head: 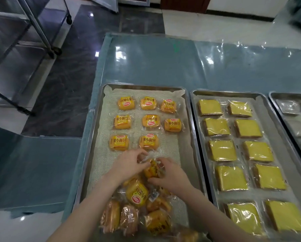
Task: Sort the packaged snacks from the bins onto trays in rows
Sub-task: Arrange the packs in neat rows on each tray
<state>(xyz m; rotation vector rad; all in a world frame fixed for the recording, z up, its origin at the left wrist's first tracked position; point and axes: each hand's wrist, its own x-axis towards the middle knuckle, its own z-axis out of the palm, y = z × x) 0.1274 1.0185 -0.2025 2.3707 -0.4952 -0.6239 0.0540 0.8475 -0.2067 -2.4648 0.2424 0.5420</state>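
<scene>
On the left tray (94, 137), eight bread packs (146, 123) sit in rows.

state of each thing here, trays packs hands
left tray, lined, partly filled
rowed bread packs, eight flat, third row one short
bread pile, unsorted at near end
held bread pack, between both hands
left hand, pinching that pack
right hand, pinching that pack
middle tray, cake packs in two columns
</scene>
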